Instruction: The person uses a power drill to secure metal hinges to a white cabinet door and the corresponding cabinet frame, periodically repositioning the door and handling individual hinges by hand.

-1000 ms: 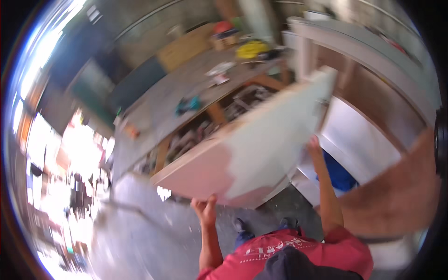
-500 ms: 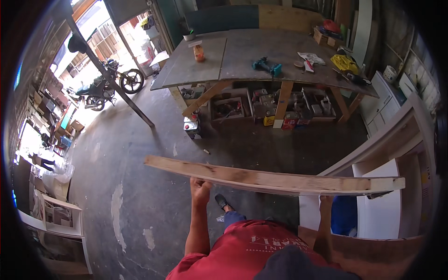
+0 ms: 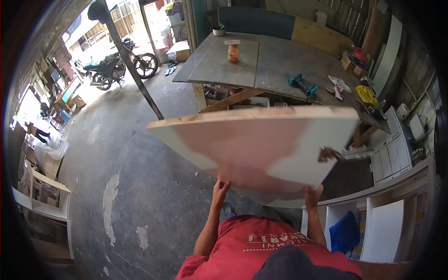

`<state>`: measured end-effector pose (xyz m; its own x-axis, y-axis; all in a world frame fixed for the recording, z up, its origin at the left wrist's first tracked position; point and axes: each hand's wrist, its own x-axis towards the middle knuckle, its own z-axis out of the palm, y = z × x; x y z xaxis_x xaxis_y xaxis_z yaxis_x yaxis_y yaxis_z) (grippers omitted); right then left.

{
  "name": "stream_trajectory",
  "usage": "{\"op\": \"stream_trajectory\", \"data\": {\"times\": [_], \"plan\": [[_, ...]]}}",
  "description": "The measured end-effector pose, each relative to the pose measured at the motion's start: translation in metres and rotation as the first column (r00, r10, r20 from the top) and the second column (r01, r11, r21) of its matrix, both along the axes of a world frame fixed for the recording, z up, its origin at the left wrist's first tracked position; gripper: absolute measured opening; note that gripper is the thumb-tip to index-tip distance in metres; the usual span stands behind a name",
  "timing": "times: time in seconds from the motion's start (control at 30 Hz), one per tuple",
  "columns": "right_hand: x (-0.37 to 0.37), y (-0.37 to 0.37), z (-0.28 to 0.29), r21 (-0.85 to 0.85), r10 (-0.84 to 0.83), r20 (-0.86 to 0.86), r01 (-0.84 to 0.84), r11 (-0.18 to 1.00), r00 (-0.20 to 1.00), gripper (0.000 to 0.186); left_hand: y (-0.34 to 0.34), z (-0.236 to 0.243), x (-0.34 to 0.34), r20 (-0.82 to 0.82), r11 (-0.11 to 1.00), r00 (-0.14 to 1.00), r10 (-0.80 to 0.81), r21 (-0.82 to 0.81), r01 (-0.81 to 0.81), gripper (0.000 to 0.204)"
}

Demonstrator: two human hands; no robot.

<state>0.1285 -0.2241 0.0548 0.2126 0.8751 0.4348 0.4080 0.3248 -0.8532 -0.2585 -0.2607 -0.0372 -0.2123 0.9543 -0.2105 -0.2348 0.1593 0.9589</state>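
A glossy white panel [image 3: 275, 144] with a metal hinge [image 3: 330, 154] on its right side stood tilted across the centre of the frame. The left hand [image 3: 221, 190] had its fingers clamped on the lower left edge, the right hand [image 3: 313, 195] near the lower right corner. Upper right, a worktop [image 3: 282, 58] carried a teal power tool [image 3: 303, 86].

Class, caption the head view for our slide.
Left hand and right hand hold a glossy panel before a workbench bearing a teal power tool.
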Motion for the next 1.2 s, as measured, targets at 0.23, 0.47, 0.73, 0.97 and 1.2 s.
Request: {"op": "stream_trajectory", "data": {"times": [0.23, 0.47, 0.73, 0.97, 1.2], "plan": [[-0.11, 0.085, 0.093, 0.106, 0.102, -0.01, -0.1, 0.989, 0.995, 0.036, 0.054, 0.037, -0.08, 0.007, 0.998, 0.999, 0.05, 0.025, -0.051, 0.04], [-0.17, 0.122, 0.223, 0.124, 0.058, -0.085, -0.047, 0.991, 0.995, 0.03, 0.098, 0.022, -0.078, 0.192, 0.953, 0.979, 0.075, 0.274, -0.126, 0.067], [-0.249, 0.192, 0.313, 0.13, 0.099, 0.396, -0.162, 0.978, 0.913, 0.087, 0.214, 0.028, -0.064, 0.579, 0.938, 0.805, 0.127, 0.194, -0.287, 0.096], [-0.129, 0.251, 0.162, 0.004, 0.157, 0.535, -0.188, 0.982, 0.83, 0.077, 0.297, 0.033, -0.095, 0.652, 0.924, 0.734, 0.189, 0.135, -0.358, 0.109], [-0.149, 0.36, 0.154, 0.234, 0.069, 0.478, -0.202, 0.951, 0.875, 0.044, 0.428, 0.037, -0.098, 0.704, 0.931, 0.688, 0.176, 0.108, -0.349, 0.117]]}}
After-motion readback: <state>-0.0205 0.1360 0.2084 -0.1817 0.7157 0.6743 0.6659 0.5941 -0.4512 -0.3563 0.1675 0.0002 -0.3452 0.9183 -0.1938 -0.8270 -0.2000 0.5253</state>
